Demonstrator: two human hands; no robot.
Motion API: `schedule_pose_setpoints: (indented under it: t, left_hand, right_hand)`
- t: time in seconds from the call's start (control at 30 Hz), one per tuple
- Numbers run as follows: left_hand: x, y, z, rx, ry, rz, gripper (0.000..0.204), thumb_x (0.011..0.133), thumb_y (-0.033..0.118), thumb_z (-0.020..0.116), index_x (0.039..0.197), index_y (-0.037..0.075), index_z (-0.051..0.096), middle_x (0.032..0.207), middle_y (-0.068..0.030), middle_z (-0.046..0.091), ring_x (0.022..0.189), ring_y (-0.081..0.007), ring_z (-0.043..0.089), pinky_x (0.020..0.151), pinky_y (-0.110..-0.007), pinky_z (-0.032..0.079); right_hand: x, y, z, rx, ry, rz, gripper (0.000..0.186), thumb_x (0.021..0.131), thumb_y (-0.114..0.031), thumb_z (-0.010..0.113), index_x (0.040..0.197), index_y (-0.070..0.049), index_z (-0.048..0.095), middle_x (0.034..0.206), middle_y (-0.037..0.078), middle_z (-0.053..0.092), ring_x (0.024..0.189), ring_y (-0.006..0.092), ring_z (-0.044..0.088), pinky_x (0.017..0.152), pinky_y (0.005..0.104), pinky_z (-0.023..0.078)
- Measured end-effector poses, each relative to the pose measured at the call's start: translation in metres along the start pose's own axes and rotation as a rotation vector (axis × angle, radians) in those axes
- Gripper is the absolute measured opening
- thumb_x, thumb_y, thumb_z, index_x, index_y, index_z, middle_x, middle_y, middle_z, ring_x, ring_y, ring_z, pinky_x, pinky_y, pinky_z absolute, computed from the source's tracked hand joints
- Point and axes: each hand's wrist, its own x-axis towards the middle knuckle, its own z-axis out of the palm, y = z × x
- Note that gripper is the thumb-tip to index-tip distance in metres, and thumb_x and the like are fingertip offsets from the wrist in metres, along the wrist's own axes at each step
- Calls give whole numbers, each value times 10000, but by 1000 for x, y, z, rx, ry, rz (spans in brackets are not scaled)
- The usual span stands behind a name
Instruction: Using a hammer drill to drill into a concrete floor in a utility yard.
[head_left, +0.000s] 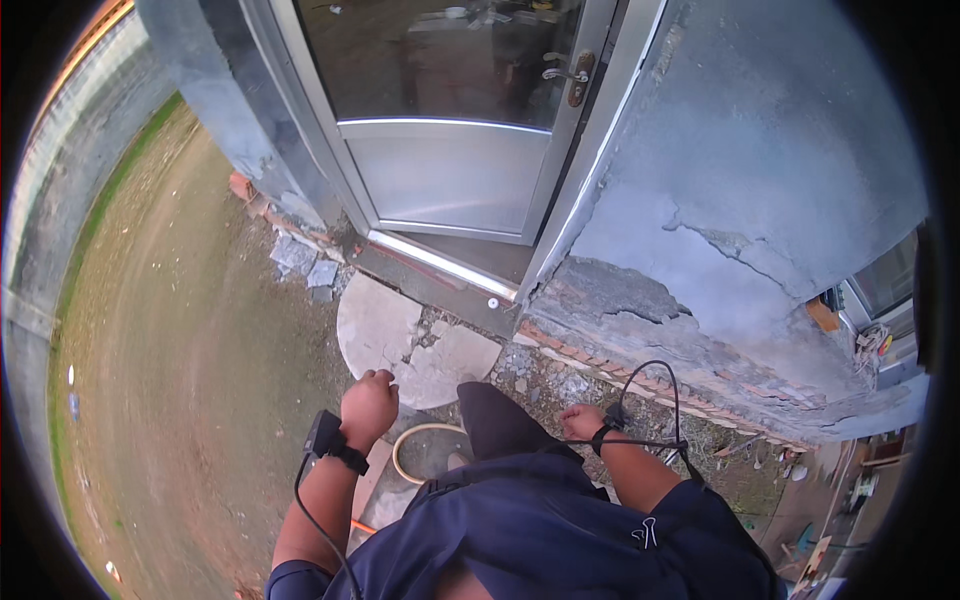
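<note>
My left hand hangs over the round, cracked concrete slab before the doorway. Its fingers are loosely curled, and I see nothing in them. On the other side of my raised dark-clothed knee is my right hand, its fingers also curled, with no object showing. Each wrist wears a black strap with a small box and a cable. Ahead stands a metal-framed door, glass above and a plain panel below, slightly ajar at its handle side. Neither hand touches the door or its handle.
A raised threshold crosses the doorway. Broken masonry pieces lie at its left corner. A yellowish hose loops by my feet. Cracked plaster wall rises on the right, rubble along its base. Bare dirt ground stretches left.
</note>
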Motion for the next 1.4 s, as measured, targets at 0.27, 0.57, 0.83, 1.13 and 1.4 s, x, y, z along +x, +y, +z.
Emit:
schedule_pose_setpoints:
  t: [0.27, 0.57, 0.83, 1.13, 1.4]
  left_hand:
    - [254, 71, -57, 52, 53, 419, 205, 858, 199, 594, 989, 46, 635, 964, -158, 624, 906, -352, 624, 767, -446, 520]
    - [449, 175, -122, 21, 117, 793, 224, 835, 193, 622, 1004, 47, 629, 1024, -121, 600, 969, -321, 589, 830, -423, 498]
    - [581, 273, -153, -137, 250, 1164, 353, 815, 179, 640, 1135, 40, 586, 1190, -95, 554, 1078, -301, 536, 910, -430, 443]
    - [647, 332, -133, -132, -75, 1195, 332, 954, 270, 485, 1161, 13, 520, 1038, -212, 628, 879, -387, 626, 749, -478, 500]
    - [681, 353, -115, -74, -81, 1185, 217, 970, 254, 446, 967, 48, 516, 797, -206, 659, 754, -412, 641, 671, -511, 498]
  right_hand:
    - [145, -111, 57, -206, 49, -219, 110, 763, -86, 667, 864, -57, 698, 706, 22, 659, 577, 128, 639, 515, 274, 509]
    - [168, -342, 112, -153, 37, -373, 186, 841, -93, 548, 976, -74, 674, 762, 46, 691, 658, 129, 667, 585, 282, 520]
    - [207, -320, 128, 166, 230, -91, 203, 824, -81, 565, 981, -19, 679, 795, 84, 699, 667, 154, 681, 619, 293, 543]
    - [174, -414, 150, 425, 406, 150, 252, 829, -81, 578, 1057, -11, 661, 830, 92, 705, 743, 172, 692, 679, 299, 557]
    - [242, -425, 147, 321, 429, 3, 221, 821, -113, 579, 1000, -35, 682, 871, 73, 699, 710, 160, 664, 663, 291, 551]
